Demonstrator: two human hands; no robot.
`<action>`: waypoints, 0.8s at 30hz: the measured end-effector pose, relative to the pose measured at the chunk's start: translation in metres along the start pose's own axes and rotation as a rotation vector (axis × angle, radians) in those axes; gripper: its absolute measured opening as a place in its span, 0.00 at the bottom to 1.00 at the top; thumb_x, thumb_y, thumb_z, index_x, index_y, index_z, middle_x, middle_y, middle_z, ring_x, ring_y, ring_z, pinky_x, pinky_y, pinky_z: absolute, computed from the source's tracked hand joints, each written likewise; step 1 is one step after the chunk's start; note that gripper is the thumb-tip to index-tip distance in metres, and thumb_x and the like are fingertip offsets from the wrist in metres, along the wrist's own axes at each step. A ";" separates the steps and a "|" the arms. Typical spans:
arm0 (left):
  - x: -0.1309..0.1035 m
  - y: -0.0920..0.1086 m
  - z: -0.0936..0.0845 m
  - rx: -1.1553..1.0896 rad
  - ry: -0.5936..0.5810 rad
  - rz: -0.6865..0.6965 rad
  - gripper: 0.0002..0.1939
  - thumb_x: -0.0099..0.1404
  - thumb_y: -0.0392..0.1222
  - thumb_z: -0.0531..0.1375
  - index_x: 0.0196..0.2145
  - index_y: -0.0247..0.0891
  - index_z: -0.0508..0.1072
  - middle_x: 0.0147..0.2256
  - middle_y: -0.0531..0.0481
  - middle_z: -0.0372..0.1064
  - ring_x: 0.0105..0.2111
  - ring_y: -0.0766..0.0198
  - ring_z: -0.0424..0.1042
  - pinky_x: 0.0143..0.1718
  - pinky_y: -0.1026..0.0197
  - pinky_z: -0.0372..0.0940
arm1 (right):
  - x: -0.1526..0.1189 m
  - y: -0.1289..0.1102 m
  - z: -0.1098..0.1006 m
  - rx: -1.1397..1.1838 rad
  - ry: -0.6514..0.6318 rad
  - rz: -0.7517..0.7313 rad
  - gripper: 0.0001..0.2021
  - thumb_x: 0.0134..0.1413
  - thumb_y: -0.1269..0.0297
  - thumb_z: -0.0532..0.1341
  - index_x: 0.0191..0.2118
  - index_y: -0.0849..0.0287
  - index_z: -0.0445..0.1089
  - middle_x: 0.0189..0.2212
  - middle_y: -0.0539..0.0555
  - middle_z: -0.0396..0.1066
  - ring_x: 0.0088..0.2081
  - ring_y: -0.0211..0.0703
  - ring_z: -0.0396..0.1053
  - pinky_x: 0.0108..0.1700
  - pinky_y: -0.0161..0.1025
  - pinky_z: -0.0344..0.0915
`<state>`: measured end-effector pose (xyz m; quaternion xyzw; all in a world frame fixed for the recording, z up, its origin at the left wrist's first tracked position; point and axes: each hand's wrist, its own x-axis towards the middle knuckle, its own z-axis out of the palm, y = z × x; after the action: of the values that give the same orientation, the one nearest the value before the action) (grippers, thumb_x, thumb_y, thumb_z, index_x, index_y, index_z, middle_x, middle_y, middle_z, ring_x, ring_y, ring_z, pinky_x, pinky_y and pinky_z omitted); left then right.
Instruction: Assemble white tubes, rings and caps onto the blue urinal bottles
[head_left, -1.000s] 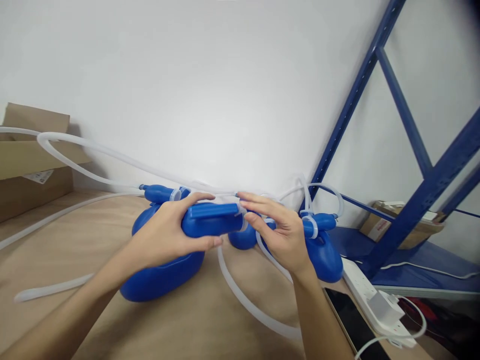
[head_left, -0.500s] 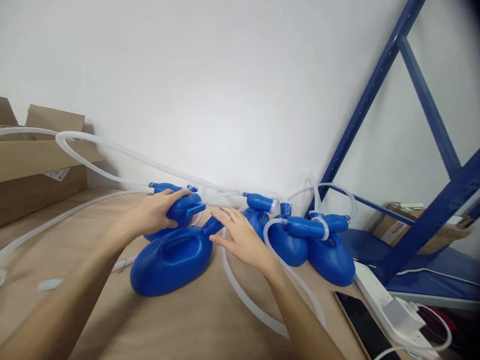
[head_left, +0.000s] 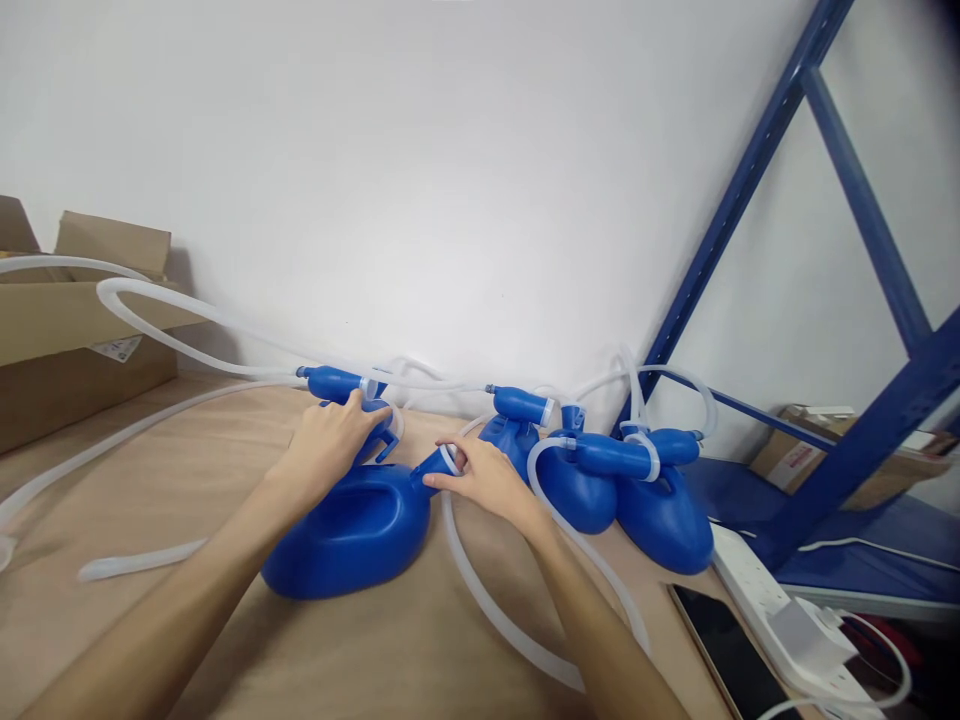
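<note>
A blue plastic urinal bottle (head_left: 337,545) with an oval handle recess lies on its side in front of me, its neck pointing right. My right hand (head_left: 487,478) has thumb and fingers closed around that neck, where a translucent ring shows. Just behind stands a second blue bottle, mostly hidden; my left hand (head_left: 330,440) grips its upper part from above, beside a hanging blue cap (head_left: 386,447). Above my left fingers rests a blue tubular mouthpiece (head_left: 332,384) with a clear hose (head_left: 187,350) running left.
Several more blue bottles (head_left: 664,520) with mouthpieces and coiled hoses stand at right, against the wall. A phone (head_left: 727,645) and a power strip (head_left: 750,580) lie at the right edge, beside a blue metal shelf (head_left: 795,500). Cardboard boxes (head_left: 82,385) sit at far left.
My right hand has closed from spread fingers onto the front bottle's neck. My left hand has shifted right on the rear bottle, whose cap now hangs lower. The hose loop at left moved slightly.
</note>
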<state>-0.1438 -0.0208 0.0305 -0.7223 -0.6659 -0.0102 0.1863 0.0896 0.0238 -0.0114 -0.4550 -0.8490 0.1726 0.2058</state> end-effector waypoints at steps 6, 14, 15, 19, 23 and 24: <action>0.011 0.006 0.028 0.120 0.154 0.175 0.26 0.73 0.40 0.42 0.63 0.55 0.65 0.57 0.32 0.64 0.43 0.47 0.77 0.45 0.48 0.70 | -0.009 -0.010 -0.015 -0.093 -0.056 -0.002 0.27 0.50 0.40 0.71 0.46 0.56 0.71 0.47 0.54 0.70 0.40 0.45 0.69 0.39 0.38 0.59; 0.004 0.018 0.012 0.129 0.119 0.253 0.30 0.70 0.32 0.46 0.62 0.58 0.67 0.61 0.39 0.62 0.47 0.54 0.75 0.42 0.57 0.71 | -0.009 -0.011 -0.010 -0.197 -0.023 0.075 0.31 0.51 0.35 0.66 0.50 0.57 0.71 0.39 0.56 0.77 0.43 0.56 0.74 0.40 0.43 0.57; 0.003 0.020 0.007 0.126 0.102 0.253 0.30 0.69 0.30 0.47 0.62 0.55 0.68 0.60 0.39 0.62 0.47 0.55 0.75 0.41 0.59 0.70 | -0.009 -0.011 -0.010 -0.204 -0.013 0.085 0.31 0.51 0.35 0.66 0.50 0.56 0.71 0.39 0.56 0.77 0.43 0.57 0.74 0.40 0.43 0.57; -0.001 0.024 -0.005 0.100 0.069 0.263 0.31 0.65 0.26 0.48 0.60 0.48 0.70 0.58 0.39 0.65 0.47 0.57 0.75 0.38 0.62 0.70 | -0.009 -0.015 -0.007 -0.232 0.005 0.096 0.31 0.51 0.35 0.65 0.49 0.56 0.71 0.39 0.57 0.77 0.45 0.60 0.75 0.40 0.43 0.58; -0.006 0.020 -0.009 0.082 0.048 0.269 0.36 0.62 0.25 0.48 0.62 0.52 0.69 0.58 0.41 0.65 0.41 0.58 0.77 0.35 0.59 0.70 | -0.010 -0.018 -0.010 -0.258 -0.008 0.117 0.30 0.51 0.36 0.66 0.50 0.56 0.72 0.39 0.58 0.77 0.44 0.60 0.75 0.39 0.42 0.58; -0.008 0.020 -0.009 0.082 0.041 0.270 0.37 0.61 0.24 0.48 0.62 0.52 0.69 0.59 0.41 0.64 0.39 0.57 0.77 0.34 0.58 0.70 | -0.010 -0.018 -0.011 -0.261 -0.013 0.122 0.30 0.51 0.37 0.67 0.50 0.56 0.73 0.39 0.58 0.77 0.43 0.59 0.75 0.39 0.41 0.58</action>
<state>-0.1236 -0.0321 0.0320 -0.7969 -0.5584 0.0275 0.2291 0.0877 0.0068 0.0052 -0.5278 -0.8361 0.0760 0.1288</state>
